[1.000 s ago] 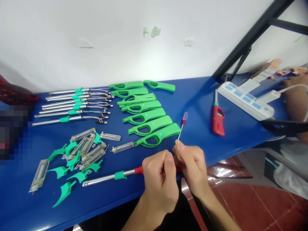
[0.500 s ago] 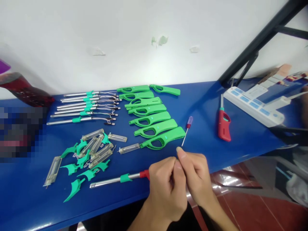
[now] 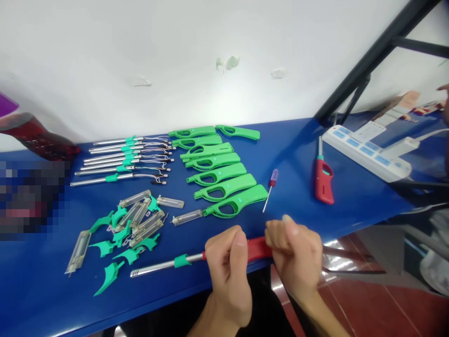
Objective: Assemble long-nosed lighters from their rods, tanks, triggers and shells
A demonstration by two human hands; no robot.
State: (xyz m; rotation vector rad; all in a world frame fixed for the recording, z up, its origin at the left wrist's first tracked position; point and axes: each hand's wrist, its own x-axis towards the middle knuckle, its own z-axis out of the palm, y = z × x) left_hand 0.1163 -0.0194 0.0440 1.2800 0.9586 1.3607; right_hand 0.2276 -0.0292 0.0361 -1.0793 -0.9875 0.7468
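Observation:
A red lighter [image 3: 258, 249] with a long metal tube and a green collar lies across the table's front edge, tube pointing left. My left hand [image 3: 229, 269] is closed around its front part, by the tube's base. At the handle's rear end, my right hand [image 3: 296, 255] is closed too, thumb on top. The trigger area is hidden under my left fingers. Beyond my hands are green lighter shells [image 3: 224, 187] in a column, and a purple-handled screwdriver [image 3: 271, 187]. One clear fuel tank [image 3: 187, 217] touches the nearest shell.
Left of the shells are metal tubes with wires [image 3: 119, 162], loose fuel tanks [image 3: 142, 213] and green triggers [image 3: 108, 278]. A dark red bottle [image 3: 38, 133] is at the far left. To the right are another red lighter [image 3: 323, 182], a white power strip [image 3: 366, 152] and a black metal frame [image 3: 377, 61].
My hands, earlier pressed together, have moved apart along the lighter, the right one rightwards to its rear end. More of the red handle shows between them.

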